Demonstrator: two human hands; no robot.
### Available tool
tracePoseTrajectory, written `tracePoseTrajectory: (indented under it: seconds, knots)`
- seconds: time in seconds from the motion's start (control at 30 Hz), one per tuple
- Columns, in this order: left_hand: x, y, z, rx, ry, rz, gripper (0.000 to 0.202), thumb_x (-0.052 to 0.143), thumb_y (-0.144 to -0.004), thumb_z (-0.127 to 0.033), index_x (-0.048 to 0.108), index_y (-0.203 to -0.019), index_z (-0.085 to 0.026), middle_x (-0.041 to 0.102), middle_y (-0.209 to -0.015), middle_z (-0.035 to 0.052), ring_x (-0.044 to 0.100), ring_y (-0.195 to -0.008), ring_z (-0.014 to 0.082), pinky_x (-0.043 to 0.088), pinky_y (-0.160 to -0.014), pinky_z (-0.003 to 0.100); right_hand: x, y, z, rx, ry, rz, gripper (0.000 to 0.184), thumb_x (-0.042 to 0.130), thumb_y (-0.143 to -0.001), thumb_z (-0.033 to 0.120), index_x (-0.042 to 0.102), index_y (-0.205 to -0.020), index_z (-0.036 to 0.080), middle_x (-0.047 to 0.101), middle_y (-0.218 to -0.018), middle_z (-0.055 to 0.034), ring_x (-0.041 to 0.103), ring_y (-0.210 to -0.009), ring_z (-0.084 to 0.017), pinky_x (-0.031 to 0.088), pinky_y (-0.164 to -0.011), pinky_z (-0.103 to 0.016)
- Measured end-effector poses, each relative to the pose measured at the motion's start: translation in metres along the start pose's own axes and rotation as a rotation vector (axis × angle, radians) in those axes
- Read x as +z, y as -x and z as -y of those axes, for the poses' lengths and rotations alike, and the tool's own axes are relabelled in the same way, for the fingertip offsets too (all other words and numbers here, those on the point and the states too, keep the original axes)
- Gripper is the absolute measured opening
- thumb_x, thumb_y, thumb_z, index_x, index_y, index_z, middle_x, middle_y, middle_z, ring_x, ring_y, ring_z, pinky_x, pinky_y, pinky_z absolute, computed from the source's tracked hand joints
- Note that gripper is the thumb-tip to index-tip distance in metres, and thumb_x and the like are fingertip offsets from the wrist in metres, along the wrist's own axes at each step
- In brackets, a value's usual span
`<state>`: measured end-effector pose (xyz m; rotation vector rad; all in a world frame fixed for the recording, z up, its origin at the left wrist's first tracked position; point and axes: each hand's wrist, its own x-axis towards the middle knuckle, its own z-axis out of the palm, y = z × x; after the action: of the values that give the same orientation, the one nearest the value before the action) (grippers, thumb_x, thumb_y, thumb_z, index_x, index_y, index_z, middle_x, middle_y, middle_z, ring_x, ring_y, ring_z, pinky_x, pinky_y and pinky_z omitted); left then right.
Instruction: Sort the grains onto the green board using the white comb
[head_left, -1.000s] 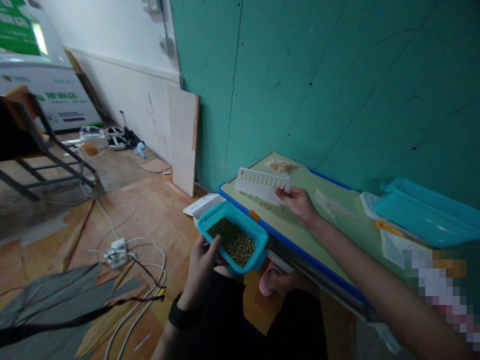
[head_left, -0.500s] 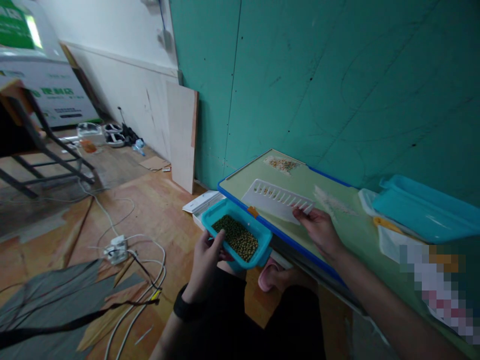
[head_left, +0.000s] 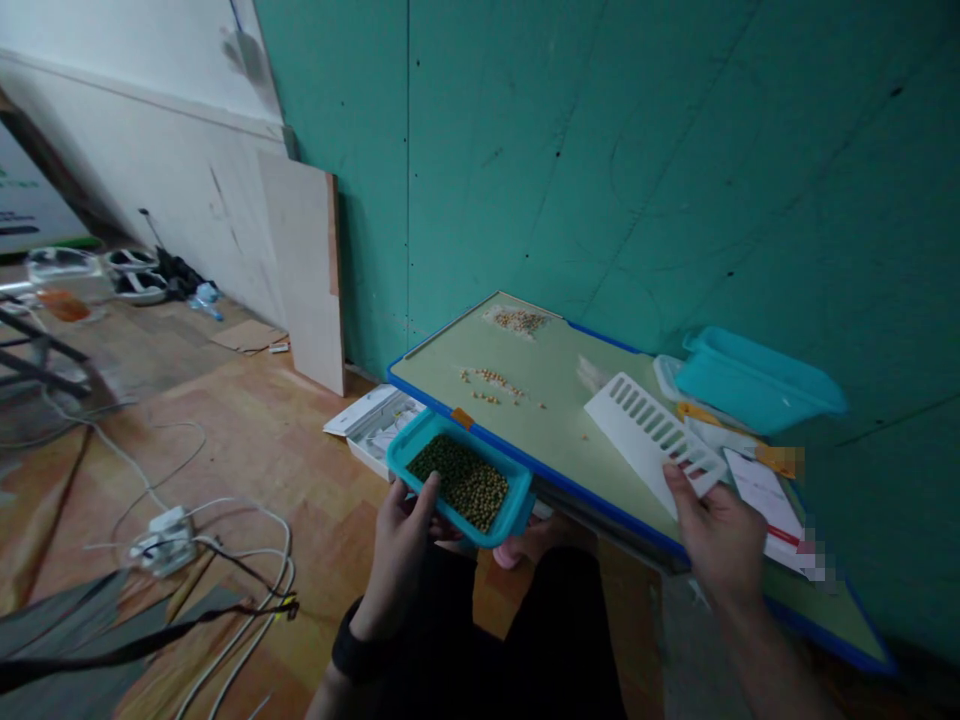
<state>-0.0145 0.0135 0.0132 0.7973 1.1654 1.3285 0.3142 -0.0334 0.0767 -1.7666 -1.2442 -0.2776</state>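
Note:
My left hand [head_left: 405, 520] grips the near-left rim of a blue plastic tray [head_left: 520, 512], thumb over the edge. Dark green beans [head_left: 439, 455] and yellowish soybeans [head_left: 480, 497] lie side by side in it. Between its thumb and fingers, my right hand [head_left: 720, 535] pinches a white slotted plastic sheet [head_left: 630, 430], tilted over the right part of the table. Loose soybeans [head_left: 491, 378] are scattered on the green tabletop [head_left: 540, 440], nearer the tray. Farther back sits a pile of mixed grains [head_left: 517, 320].
A larger blue basin [head_left: 757, 380] stands at the table's right, by a white lid, an orange-yellow item and a printed paper [head_left: 765, 495]. An open white box [head_left: 371, 430] lies beneath the table's left edge. Cables and a power strip [head_left: 166, 540] cover the floor at left.
My right hand has moved the slotted sheet rightward and turned it, uncovering scattered soybeans on the tabletop. The view has swung right; my left hand still holds the tray.

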Motion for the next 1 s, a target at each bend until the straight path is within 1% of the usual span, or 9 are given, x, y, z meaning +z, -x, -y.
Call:
tracePoseTrajectory:
  seconds: [0.07,0.17,0.3,0.37,0.43,0.53,0.67,0.77,1.0]
  knots:
    - [0.007,0.006,0.001,-0.002,0.002,0.010,0.055,0.079,-0.071,-0.062,0.063,-0.097,-0.017,0.065,-0.059,-0.0029,0.064,-0.042,0.0159,0.051,-0.041,0.024,-0.007,0.014,0.009,0.023,0.099,-0.046,0.053,0.062,-0.086,0.066,0.076,-0.065,0.020,0.070,-0.056,-0.0096,0.064,-0.052,-0.023,0.043,-0.049,-0.031]
    - [0.019,0.014,0.004,-0.023,0.011,0.021,0.055,0.080,-0.070,-0.063,0.061,-0.095,-0.018,0.062,-0.054,-0.0049,0.059,-0.038,0.0135,0.047,-0.038,0.022,-0.010,0.027,0.024,0.002,0.125,-0.063,0.057,0.059,-0.085,0.070,0.077,-0.064,0.020,0.072,-0.059,-0.0116,0.066,-0.051,-0.024,0.046,-0.050,-0.031]
    - [0.030,0.019,0.009,-0.048,0.029,0.044,0.055,0.080,-0.068,-0.065,0.059,-0.092,-0.019,0.059,-0.049,-0.0063,0.054,-0.035,0.0116,0.042,-0.036,0.019,-0.012,0.041,0.036,-0.072,0.028,-0.009,0.044,0.063,-0.087,0.062,0.080,-0.075,0.023,0.079,-0.078,-0.0111,0.075,-0.068,-0.028,0.056,-0.063,-0.033]
    - [0.032,0.019,0.010,-0.055,0.028,0.055,0.056,0.080,-0.068,-0.065,0.059,-0.092,-0.019,0.058,-0.048,-0.0066,0.055,-0.035,0.0116,0.041,-0.036,0.019,-0.012,0.047,0.040,-0.118,-0.033,0.045,0.035,0.065,-0.088,0.057,0.081,-0.082,0.026,0.080,-0.089,-0.0099,0.077,-0.079,-0.029,0.059,-0.073,-0.036]
    - [0.033,0.018,0.010,-0.051,0.020,0.065,0.055,0.080,-0.069,-0.064,0.059,-0.093,-0.019,0.059,-0.050,-0.0063,0.056,-0.037,0.0118,0.043,-0.037,0.019,-0.011,0.051,0.044,-0.124,-0.076,0.121,0.030,0.065,-0.088,0.053,0.082,-0.088,0.028,0.080,-0.096,-0.0082,0.077,-0.087,-0.030,0.060,-0.077,-0.037]
    - [0.033,0.018,0.012,-0.051,0.007,0.070,0.054,0.079,-0.071,-0.063,0.059,-0.094,-0.019,0.061,-0.052,-0.0061,0.058,-0.039,0.0122,0.046,-0.039,0.020,-0.003,0.044,0.049,-0.090,-0.151,0.193,0.030,0.063,-0.091,0.052,0.081,-0.093,0.028,0.080,-0.099,-0.0066,0.077,-0.092,-0.029,0.061,-0.078,-0.036]
    - [0.030,0.018,0.013,-0.040,0.009,0.075,0.052,0.078,-0.073,-0.062,0.057,-0.094,-0.020,0.061,-0.054,-0.0059,0.059,-0.040,0.0133,0.048,-0.040,0.022,0.015,0.020,0.046,-0.069,-0.198,0.118,0.041,0.061,-0.090,0.058,0.081,-0.092,0.022,0.080,-0.096,-0.0098,0.077,-0.090,-0.031,0.060,-0.079,-0.036]
    - [0.028,0.017,0.012,-0.025,0.001,0.068,0.051,0.078,-0.073,-0.061,0.057,-0.093,-0.020,0.062,-0.054,-0.0052,0.059,-0.040,0.0129,0.046,-0.040,0.021,0.027,0.006,0.040,-0.028,-0.153,0.111,0.046,0.060,-0.089,0.061,0.080,-0.087,0.020,0.080,-0.091,-0.0119,0.077,-0.085,-0.031,0.059,-0.071,-0.035]
    - [0.021,0.013,0.002,-0.004,-0.022,0.024,0.050,0.080,-0.072,-0.061,0.059,-0.092,-0.019,0.062,-0.054,-0.0045,0.058,-0.041,0.0127,0.045,-0.039,0.021,0.032,0.004,0.037,-0.054,-0.157,0.168,0.046,0.061,-0.089,0.062,0.079,-0.083,0.020,0.080,-0.084,-0.0111,0.077,-0.076,-0.029,0.057,-0.063,-0.031]
